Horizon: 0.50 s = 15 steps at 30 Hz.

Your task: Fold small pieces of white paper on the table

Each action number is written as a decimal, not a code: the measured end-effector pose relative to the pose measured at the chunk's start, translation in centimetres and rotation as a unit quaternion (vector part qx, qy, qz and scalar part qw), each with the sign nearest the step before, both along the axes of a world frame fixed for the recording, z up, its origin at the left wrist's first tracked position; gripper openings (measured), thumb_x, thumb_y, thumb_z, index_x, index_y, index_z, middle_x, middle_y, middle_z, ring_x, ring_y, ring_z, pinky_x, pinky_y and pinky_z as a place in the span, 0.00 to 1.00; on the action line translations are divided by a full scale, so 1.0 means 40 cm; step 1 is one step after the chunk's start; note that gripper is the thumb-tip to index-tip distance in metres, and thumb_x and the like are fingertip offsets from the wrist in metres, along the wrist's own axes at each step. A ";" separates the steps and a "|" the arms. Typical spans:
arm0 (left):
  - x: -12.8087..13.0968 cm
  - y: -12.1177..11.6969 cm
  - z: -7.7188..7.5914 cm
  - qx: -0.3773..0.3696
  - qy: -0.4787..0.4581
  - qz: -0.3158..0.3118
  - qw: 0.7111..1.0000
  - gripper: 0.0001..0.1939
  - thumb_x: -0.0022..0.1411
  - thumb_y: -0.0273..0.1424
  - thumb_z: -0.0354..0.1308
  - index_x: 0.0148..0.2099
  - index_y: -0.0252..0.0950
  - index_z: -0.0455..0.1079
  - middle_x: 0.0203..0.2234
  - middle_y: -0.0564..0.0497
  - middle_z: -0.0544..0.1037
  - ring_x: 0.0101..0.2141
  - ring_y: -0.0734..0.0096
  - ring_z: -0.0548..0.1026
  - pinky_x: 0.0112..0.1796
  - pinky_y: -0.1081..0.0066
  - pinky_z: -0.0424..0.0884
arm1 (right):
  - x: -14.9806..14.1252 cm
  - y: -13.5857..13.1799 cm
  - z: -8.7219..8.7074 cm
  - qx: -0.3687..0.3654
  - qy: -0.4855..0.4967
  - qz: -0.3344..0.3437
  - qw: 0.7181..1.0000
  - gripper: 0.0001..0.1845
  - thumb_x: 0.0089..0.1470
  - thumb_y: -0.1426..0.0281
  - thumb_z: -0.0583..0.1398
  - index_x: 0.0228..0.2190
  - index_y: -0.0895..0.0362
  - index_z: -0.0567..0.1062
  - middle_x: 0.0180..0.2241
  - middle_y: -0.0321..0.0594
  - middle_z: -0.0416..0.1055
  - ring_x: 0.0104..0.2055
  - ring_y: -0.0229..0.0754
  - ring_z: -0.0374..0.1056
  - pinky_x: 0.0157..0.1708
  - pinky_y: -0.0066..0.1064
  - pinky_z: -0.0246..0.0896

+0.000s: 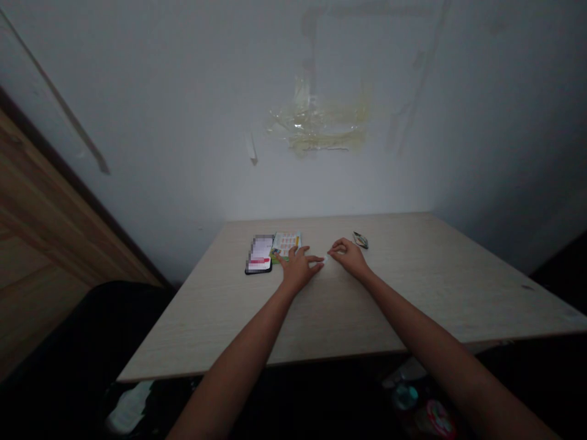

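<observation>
My left hand [299, 267] rests low over the table with its fingers spread, some of them over the edge of a colourful printed booklet [288, 239]. Its index finger and thumb point right, slightly apart, at a small whitish piece [326, 259] too small to name. From the other side, my right hand [351, 256] has thumb and index pinched close to that piece; what the pinch holds is too small to make out. A phone [260, 253] with a lit screen lies left of the booklet. Beyond my right hand lies a small dark-edged packet [361, 239] with a printed face.
The pale wooden table [403, 305] meets a white wall [183, 122] bearing old clear tape [321, 128]. Wooden panelling [36, 214] stands at the left. Under the front edge, a bottle with a teal cap [405, 397] and a red-rimmed container [438, 418] show in shadow.
</observation>
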State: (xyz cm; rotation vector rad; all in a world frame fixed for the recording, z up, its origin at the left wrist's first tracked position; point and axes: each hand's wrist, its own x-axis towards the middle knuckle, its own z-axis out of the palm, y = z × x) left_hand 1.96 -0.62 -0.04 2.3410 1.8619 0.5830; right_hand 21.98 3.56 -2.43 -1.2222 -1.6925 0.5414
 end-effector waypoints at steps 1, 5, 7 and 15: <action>0.000 0.000 0.000 -0.001 0.001 0.001 1.000 0.15 0.62 0.52 0.56 0.49 0.64 0.76 0.63 0.58 0.65 0.64 0.42 0.53 0.59 0.29 0.35 | 0.001 -0.003 0.002 -0.001 -0.004 0.000 1.000 0.08 0.48 0.67 0.65 0.32 0.53 0.72 0.31 0.37 0.79 0.39 0.44 0.75 0.45 0.36 0.64; 0.001 0.002 -0.002 -0.003 0.003 0.003 1.000 0.15 0.62 0.52 0.56 0.49 0.64 0.76 0.63 0.58 0.65 0.64 0.43 0.53 0.59 0.28 0.35 | 0.000 -0.004 0.006 0.000 -0.050 0.009 0.999 0.07 0.46 0.69 0.65 0.31 0.54 0.73 0.29 0.36 0.79 0.39 0.45 0.74 0.47 0.38 0.62; 0.002 0.003 -0.004 0.000 0.001 0.004 1.000 0.14 0.62 0.52 0.56 0.48 0.64 0.76 0.63 0.57 0.66 0.64 0.44 0.53 0.58 0.28 0.35 | -0.001 0.000 0.003 0.005 -0.064 0.007 0.998 0.07 0.47 0.69 0.66 0.31 0.54 0.73 0.30 0.37 0.79 0.39 0.45 0.74 0.48 0.38 0.62; 0.002 0.001 0.001 -0.009 -0.003 -0.003 1.000 0.15 0.62 0.51 0.56 0.49 0.63 0.76 0.63 0.56 0.65 0.65 0.45 0.53 0.59 0.29 0.35 | -0.006 0.005 -0.004 0.026 -0.112 -0.022 0.993 0.07 0.52 0.68 0.64 0.36 0.52 0.72 0.34 0.38 0.80 0.46 0.47 0.72 0.48 0.39 0.60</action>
